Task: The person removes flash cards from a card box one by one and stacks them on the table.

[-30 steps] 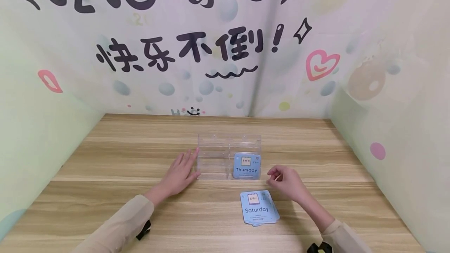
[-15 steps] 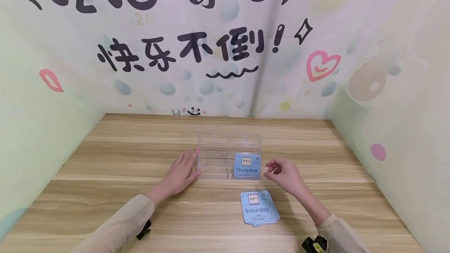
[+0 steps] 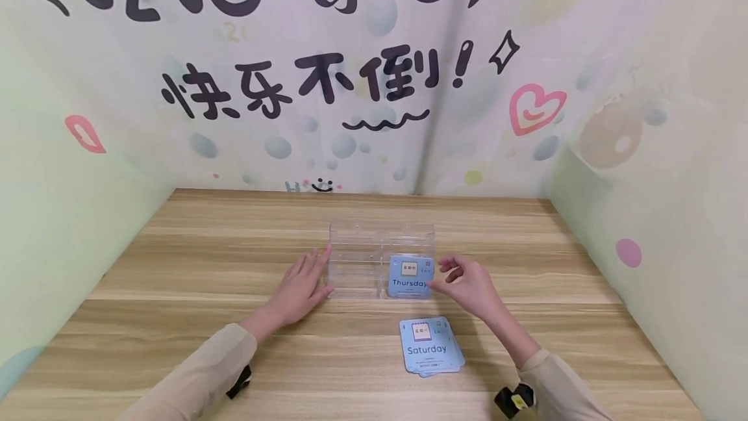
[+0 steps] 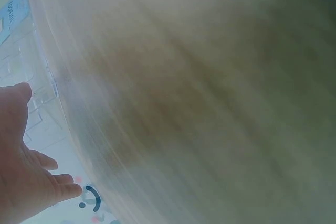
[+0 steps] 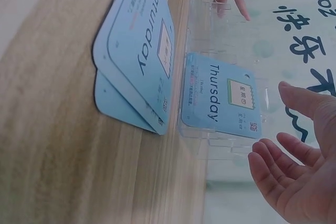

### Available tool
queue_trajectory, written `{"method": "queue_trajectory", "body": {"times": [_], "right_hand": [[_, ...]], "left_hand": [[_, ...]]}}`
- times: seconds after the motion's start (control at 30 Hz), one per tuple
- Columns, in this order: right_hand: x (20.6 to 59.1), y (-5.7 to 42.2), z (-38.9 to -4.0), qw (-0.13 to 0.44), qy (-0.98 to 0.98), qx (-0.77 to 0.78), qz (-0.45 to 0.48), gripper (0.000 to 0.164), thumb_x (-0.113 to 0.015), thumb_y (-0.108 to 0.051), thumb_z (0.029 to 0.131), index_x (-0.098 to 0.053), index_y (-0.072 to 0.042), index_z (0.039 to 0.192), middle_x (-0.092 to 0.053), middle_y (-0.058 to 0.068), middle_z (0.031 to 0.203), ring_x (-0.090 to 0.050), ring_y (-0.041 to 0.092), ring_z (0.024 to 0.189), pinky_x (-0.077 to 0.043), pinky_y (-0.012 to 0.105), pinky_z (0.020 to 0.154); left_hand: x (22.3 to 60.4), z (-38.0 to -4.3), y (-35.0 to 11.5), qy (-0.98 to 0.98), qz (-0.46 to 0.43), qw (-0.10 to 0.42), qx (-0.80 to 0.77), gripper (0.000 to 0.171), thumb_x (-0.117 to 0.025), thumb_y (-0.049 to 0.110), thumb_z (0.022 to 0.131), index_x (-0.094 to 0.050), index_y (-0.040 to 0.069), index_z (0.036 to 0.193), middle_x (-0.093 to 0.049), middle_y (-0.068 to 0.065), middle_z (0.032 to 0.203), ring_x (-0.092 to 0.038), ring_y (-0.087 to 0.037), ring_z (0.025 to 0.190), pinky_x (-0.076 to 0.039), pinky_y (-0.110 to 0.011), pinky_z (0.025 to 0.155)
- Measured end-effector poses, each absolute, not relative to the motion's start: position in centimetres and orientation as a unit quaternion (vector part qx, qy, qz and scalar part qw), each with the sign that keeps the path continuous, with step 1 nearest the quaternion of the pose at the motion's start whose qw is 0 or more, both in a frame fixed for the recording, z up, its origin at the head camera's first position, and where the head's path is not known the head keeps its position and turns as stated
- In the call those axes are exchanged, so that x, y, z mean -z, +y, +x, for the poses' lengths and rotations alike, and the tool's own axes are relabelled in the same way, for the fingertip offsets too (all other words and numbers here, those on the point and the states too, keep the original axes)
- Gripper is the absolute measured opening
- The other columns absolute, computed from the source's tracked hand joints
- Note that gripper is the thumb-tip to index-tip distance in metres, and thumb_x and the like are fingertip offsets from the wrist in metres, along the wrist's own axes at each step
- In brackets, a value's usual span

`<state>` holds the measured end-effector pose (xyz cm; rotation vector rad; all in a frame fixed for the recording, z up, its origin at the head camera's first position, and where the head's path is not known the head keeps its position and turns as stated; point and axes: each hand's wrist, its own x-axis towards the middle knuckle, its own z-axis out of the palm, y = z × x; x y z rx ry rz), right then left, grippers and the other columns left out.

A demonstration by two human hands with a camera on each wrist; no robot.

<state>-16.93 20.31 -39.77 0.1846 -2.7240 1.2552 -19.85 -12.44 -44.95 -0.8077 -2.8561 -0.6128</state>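
Note:
A clear plastic card holder [image 3: 354, 276] stands on the table, a blue "Thursday" card [image 3: 409, 276] in its lower right pocket. My left hand [image 3: 297, 288] rests against the holder's left side with fingers extended; the left wrist view shows this hand [image 4: 26, 166] too. At the card's right edge is my right hand [image 3: 470, 286], its thumb reaching the edge in the head view. In the right wrist view, that hand [image 5: 302, 156] has thumb and fingers apart, with nothing between them. A small stack of blue cards, "Saturday" card [image 3: 429, 349] on top, lies in front of the holder.
The wood-grain table [image 3: 234, 232] runs back to a printed wall [image 3: 374, 161] with dark lettering. Pale side panels [image 3: 643, 180] bound it left and right. Black wrist straps [image 3: 514, 401] sit on both forearms.
My right hand has moved left and slightly away from me, up to the "Thursday" card's right edge. The left hand, the holder and the card stack stay where they were.

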Motion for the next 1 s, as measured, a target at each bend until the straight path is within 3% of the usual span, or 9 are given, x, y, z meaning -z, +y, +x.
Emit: {"method": "queue_trajectory", "body": {"times": [0.53,1.0], "right_hand": [[40.6,20.3,-18.0,0.062,-0.902,-0.424,0.057,0.047,-0.079,-0.018,0.070,-0.059,0.002,0.107,-0.062,0.014,0.097,-0.059,0.023,0.083,-0.050,0.028,0.063],[41.7,19.9,-19.3,0.088,-0.860,-0.500,0.051,0.034,-0.076,-0.002,0.070,-0.060,0.006,0.099,-0.061,0.013,0.084,-0.056,0.018,0.072,-0.048,0.019,0.063]], "left_hand": [[45.1,-19.8,-12.6,-0.939,-0.267,0.057,0.209,0.075,-0.052,0.032,0.092,-0.005,0.012,0.147,-0.023,-0.029,0.143,-0.021,-0.050,0.128,-0.020,-0.062,0.101],[44.8,-19.7,-12.5,-0.940,-0.263,0.052,0.210,0.075,-0.052,0.033,0.092,-0.006,0.012,0.147,-0.023,-0.029,0.143,-0.021,-0.050,0.128,-0.020,-0.061,0.101]]}}
